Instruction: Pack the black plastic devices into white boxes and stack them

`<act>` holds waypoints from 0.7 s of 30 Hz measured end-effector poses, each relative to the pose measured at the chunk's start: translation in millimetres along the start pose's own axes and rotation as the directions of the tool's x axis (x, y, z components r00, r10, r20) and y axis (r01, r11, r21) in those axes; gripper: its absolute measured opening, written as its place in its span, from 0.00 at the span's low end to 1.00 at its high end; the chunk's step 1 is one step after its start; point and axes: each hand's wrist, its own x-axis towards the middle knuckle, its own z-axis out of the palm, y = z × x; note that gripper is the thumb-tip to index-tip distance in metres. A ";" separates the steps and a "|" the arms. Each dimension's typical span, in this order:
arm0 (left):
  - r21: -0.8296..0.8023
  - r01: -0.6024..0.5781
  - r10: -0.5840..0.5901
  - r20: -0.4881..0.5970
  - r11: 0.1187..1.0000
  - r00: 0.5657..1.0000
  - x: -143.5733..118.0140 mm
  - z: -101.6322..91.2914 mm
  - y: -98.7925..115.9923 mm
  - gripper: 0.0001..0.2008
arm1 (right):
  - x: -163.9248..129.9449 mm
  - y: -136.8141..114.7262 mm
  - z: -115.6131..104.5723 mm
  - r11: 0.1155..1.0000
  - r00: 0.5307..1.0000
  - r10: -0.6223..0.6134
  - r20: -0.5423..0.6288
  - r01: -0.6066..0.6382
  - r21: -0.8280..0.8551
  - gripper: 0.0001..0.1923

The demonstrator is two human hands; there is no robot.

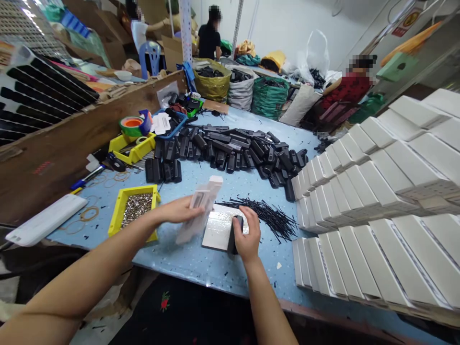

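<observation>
My left hand [185, 210] is closed on a thin white box [203, 203], tilted and a little blurred, with a grey print on its side. My right hand [250, 235] grips a black plastic part [233, 242] at the right side of a shiny white board [216, 229] on the table. Just beyond that hand lies a loose pile of thin black sticks [275, 218]. Left of my left hand stands a yellow tray [115, 215] of small metal pieces [136, 211]. Many similar black plastic parts [230, 146] are heaped across the far side of the table.
Rows of white boxes [345, 201] are stacked along the right. At the left are a yellow bin [151, 143], tape rolls [132, 123], a blue pen [86, 177] and a long white device [46, 219]. Filled sacks [269, 98] stand behind the table, and several people sit farther back.
</observation>
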 end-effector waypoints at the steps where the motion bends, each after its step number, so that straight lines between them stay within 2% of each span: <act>1: -0.189 0.016 0.000 0.082 0.982 0.997 -12.1 12.5 4.4 0.11 | 2.4 -14.4 -1.8 0.994 0.994 -0.111 0.018 0.111 -0.014 0.21; 3: -0.459 0.101 -0.029 0.162 0.882 0.986 -33.7 37.3 7.9 0.08 | 6.6 -39.6 -3.4 0.951 0.950 -0.299 0.095 0.304 -0.050 0.25; 4: -0.517 0.135 -0.058 0.163 0.845 0.985 -42.6 48.0 6.9 0.06 | 7.2 -48.5 -3.7 0.927 0.921 -0.360 0.150 0.371 -0.057 0.25; 5: -0.546 0.154 -0.077 0.161 0.823 0.984 -50.2 57.0 4.3 0.04 | 6.1 -54.5 -4.0 0.910 0.897 -0.393 0.204 0.411 -0.050 0.25; 7: -0.570 0.148 -0.054 0.179 0.808 0.982 -61.9 69.4 -4.9 0.04 | -1.2 -58.7 -6.2 0.920 0.883 -0.373 0.285 0.393 -0.013 0.19; 9: -0.547 0.109 0.017 0.221 0.830 0.975 -69.8 74.9 -18.0 0.10 | -12.8 -57.0 -11.6 0.956 0.884 -0.279 0.376 0.294 0.016 0.13; 10: -0.507 0.095 0.032 0.235 0.856 0.971 -72.6 75.6 -25.0 0.13 | -18.8 -55.7 -15.1 0.969 0.868 -0.233 0.439 0.248 0.025 0.12; 11: -0.444 0.084 0.019 0.223 0.892 0.975 -74.8 75.1 -31.6 0.16 | -24.1 -54.5 -18.8 0.977 0.840 -0.199 0.504 0.212 0.033 0.13; 13: -0.282 0.067 -0.033 0.121 0.957 0.992 -77.6 71.0 -41.0 0.24 | -31.7 -52.7 -24.7 0.986 0.782 -0.160 0.602 0.157 0.059 0.15; 14: -0.220 0.048 -0.037 0.049 0.974 0.998 -78.4 67.9 -42.8 0.28 | -33.8 -51.6 -26.0 0.990 0.779 -0.138 0.612 0.114 0.078 0.15; 15: -0.184 0.008 -0.013 -0.026 0.983 1.000 -79.0 64.5 -42.3 0.33 | -35.1 -49.9 -25.8 0.993 0.802 -0.103 0.589 0.047 0.110 0.16; 16: -0.165 -0.052 0.039 -0.080 0.985 0.996 -79.5 61.4 -39.5 0.36 | -36.0 -47.7 -24.1 0.985 0.845 -0.054 0.532 -0.042 0.166 0.18; 17: -0.151 -0.121 0.107 -0.099 0.981 0.989 -79.9 59.1 -34.9 0.36 | -36.6 -44.9 -20.9 0.957 0.890 0.015 0.456 -0.145 0.252 0.19; 18: -0.130 -0.185 0.175 -0.088 0.974 0.981 -80.3 58.1 -29.2 0.33 | -37.4 -42.0 -16.6 0.901 0.911 0.095 0.401 -0.251 0.354 0.20; 19: -0.099 -0.240 0.236 -0.059 0.966 0.970 -80.4 58.7 -23.3 0.28 | -38.4 -39.2 -11.8 0.822 0.905 0.173 0.388 -0.349 0.449 0.22; 21: -0.036 -0.304 0.305 -0.003 0.952 0.952 -79.7 65.0 -13.7 0.22 | -40.8 -36.0 -2.9 0.674 0.847 0.264 0.461 -0.504 0.541 0.27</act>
